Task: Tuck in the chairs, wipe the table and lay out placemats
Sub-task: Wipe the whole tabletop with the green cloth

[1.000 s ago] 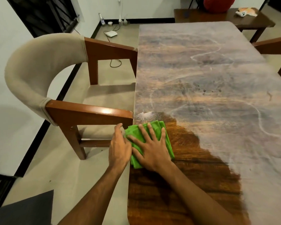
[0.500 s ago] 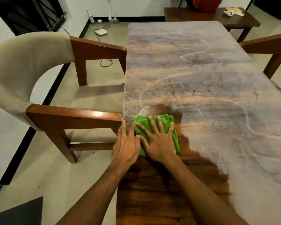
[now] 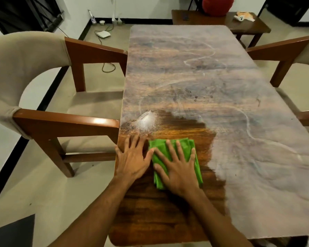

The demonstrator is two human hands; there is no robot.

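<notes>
My right hand lies flat, fingers spread, on the folded green cloth, pressing it to the desk in the lower middle of the frame. My left hand rests just beside it, fingers straight and spread on bare wood by the desk's left edge, with the thumb against the cloth.

Only the dark, glossy patch around and below my hands looks wiped. Everything toward the top and right of the frame lies under a pale, dusty film with swirl marks, and a small heap of white powder sits just above my left hand.

The chair at the left and the chair at the right have their arms up against the desk edges, so I judge the tucking done. I see no placemats, so most of the wiping and all the laying-out are left.
</notes>
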